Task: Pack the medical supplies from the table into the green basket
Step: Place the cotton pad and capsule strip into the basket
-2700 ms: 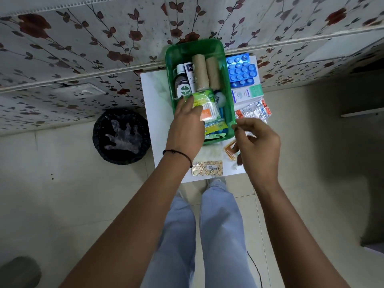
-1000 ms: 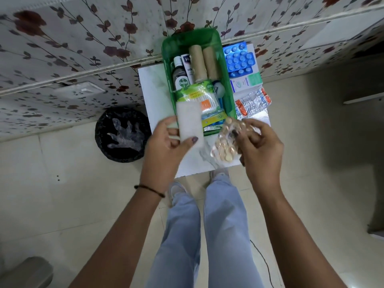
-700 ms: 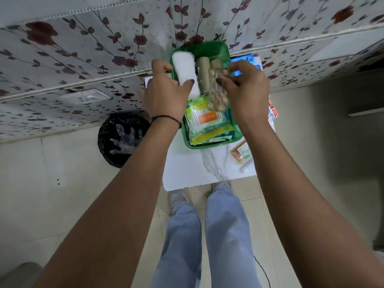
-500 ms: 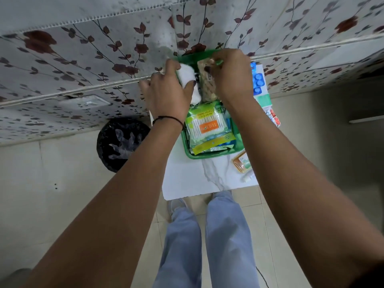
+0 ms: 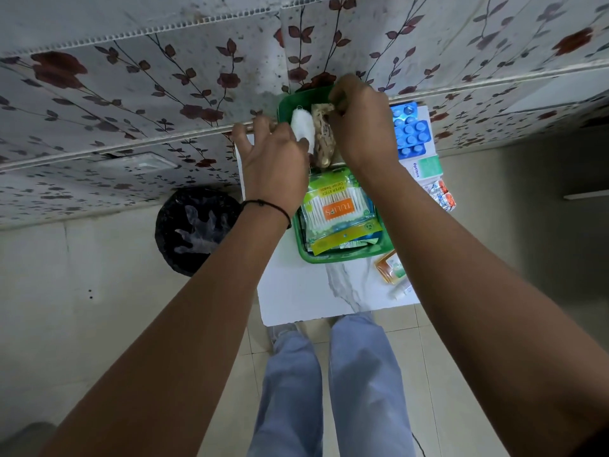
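Both hands have moved from the desk's near edge to the far end of the green basket (image 5: 342, 257), at twelve o'clock. The left hand (image 5: 275, 159) now lets go of the white pad (image 5: 303, 125), fingers spread; the right hand (image 5: 362, 127) pinches the capsule strip (image 5: 323, 140) inside. Blue tablets (image 5: 410, 130) wait at two o'clock.

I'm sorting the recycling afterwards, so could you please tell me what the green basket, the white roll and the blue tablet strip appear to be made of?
Green basket: apparently moulded plastic, with a smooth, slightly glossy rim.
White roll: soft fibrous material, probably cotton or gauze, matt and fuzzy at the edges.
Blue tablet strip: a blister pack, likely plastic or foil, with raised shiny bubbles.
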